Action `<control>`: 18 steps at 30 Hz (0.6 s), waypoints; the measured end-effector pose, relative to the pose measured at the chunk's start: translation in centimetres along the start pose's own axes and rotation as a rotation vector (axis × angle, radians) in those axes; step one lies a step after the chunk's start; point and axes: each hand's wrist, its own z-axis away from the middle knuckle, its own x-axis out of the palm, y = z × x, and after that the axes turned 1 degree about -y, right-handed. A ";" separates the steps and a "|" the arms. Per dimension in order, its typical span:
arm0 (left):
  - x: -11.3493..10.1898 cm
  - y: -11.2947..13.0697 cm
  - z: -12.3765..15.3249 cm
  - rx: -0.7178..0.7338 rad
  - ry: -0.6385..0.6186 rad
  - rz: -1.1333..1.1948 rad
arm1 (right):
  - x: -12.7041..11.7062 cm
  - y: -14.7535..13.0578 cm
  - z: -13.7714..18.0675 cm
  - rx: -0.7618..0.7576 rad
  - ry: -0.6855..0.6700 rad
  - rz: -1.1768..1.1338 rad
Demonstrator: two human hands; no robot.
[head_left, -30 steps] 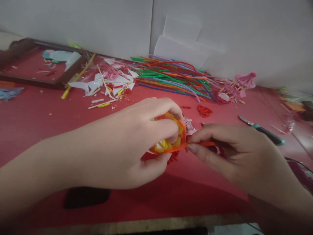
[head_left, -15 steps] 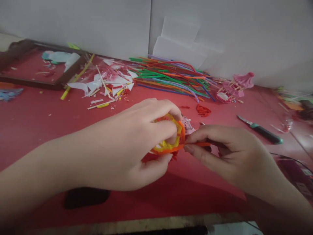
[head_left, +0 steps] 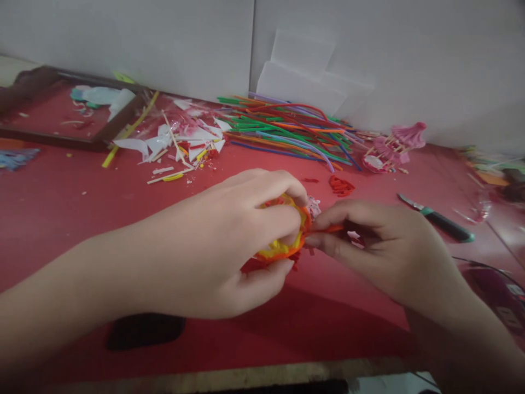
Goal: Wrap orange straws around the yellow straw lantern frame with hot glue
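My left hand (head_left: pixel 250 241) curls its fingers round a small ring-shaped craft piece (head_left: pixel 279 250), yellow inside with an orange outer edge. Its forefinger reaches into the opening, and its thumb presses the near side. At the piece's right edge, my right hand (head_left: pixel 369 241) pinches an orange strip (head_left: pixel 331 229) between thumb and forefinger. The strip meets the orange rim, its free end pointing right. Red bits show under the piece, and a pinkish crumpled bit (head_left: pixel 314 207) lies just behind. The left hand covers much of the ring.
A bundle of coloured sticks (head_left: pixel 287 131) lies along the wall. Right of it stands a pink model (head_left: pixel 404 145). A knife (head_left: pixel 447 223) lies on the right. Paper scraps (head_left: pixel 192 137), a dark frame (head_left: pixel 53 137) and a black flat object (head_left: pixel 145 331) are to the left.
My right thumb and forefinger have shifted slightly left and up, closer against the rim. The orange strip now tilts upward to the right. The left hand keeps its hold, moved slightly right.
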 end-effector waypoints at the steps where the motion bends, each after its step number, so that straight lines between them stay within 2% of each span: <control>1: 0.1 0.0 0.0 0.003 -0.001 0.000 | 0.0 0.1 -0.1 0.006 0.014 0.000; 12: 0.3 -0.2 0.1 -0.007 0.001 0.004 | 0.2 2.1 -0.5 -0.150 0.019 -0.114; 18: 0.4 -0.1 0.0 0.017 0.009 0.015 | 0.6 2.9 -0.7 -0.195 0.035 -0.254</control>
